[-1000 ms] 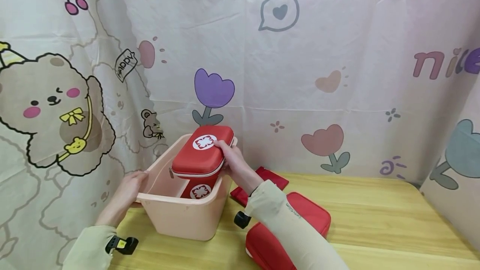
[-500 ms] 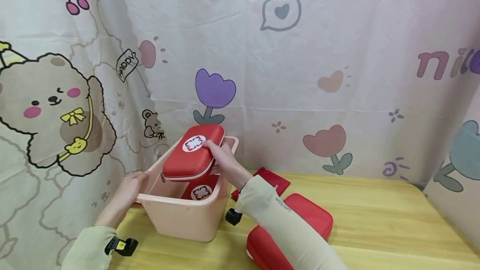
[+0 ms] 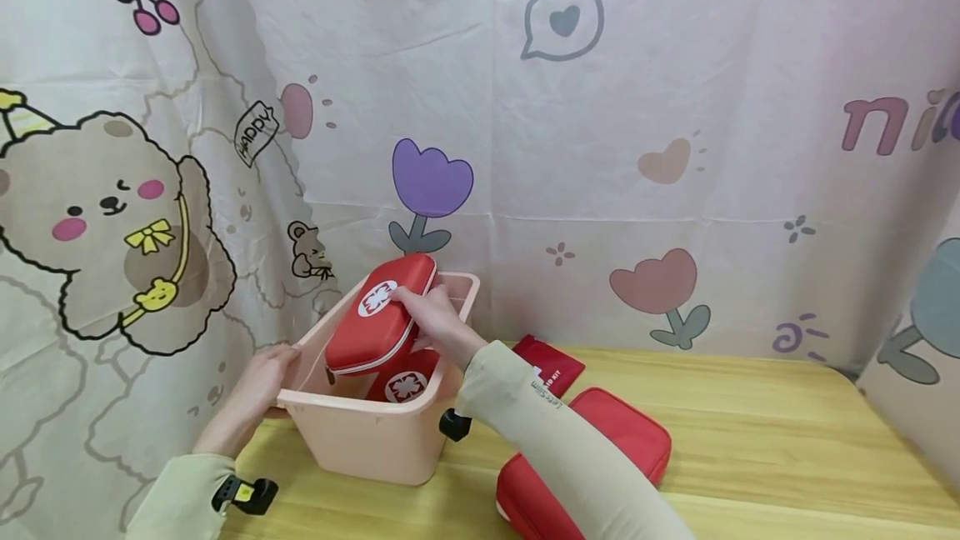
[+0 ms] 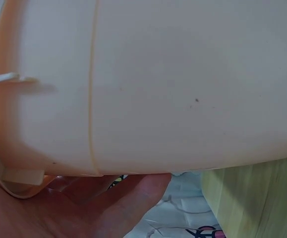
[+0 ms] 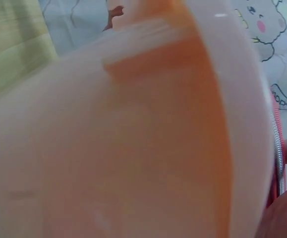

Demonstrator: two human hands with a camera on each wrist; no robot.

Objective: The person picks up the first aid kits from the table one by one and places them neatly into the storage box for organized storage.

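Observation:
A peach plastic bin (image 3: 367, 440) stands on the table at left of centre. My left hand (image 3: 262, 377) grips its left rim; in the left wrist view that hand (image 4: 93, 210) lies along the bin's outer wall (image 4: 193, 89). My right hand (image 3: 442, 323) holds a red zippered first-aid case (image 3: 363, 344) by its right side, thumb on top near the white cross emblem. This case is tilted over the bin's opening. Below it, inside the bin, a second red case (image 3: 407, 387) shows its emblem, partly covered. In the right wrist view, the bin wall hides most of the held case (image 5: 279, 158).
Right of the bin, a red zippered case (image 3: 626, 432) lies on the wooden table (image 3: 765, 440), partly behind my right forearm. Behind it lies a flat dark red pouch (image 3: 558, 363) with white lettering. A printed curtain (image 3: 555, 123) hangs along the back and left.
My right hand has moved left with the red first-aid case, which now tilts more steeply and sits lower at its front end. The left hand keeps its place on the rim.

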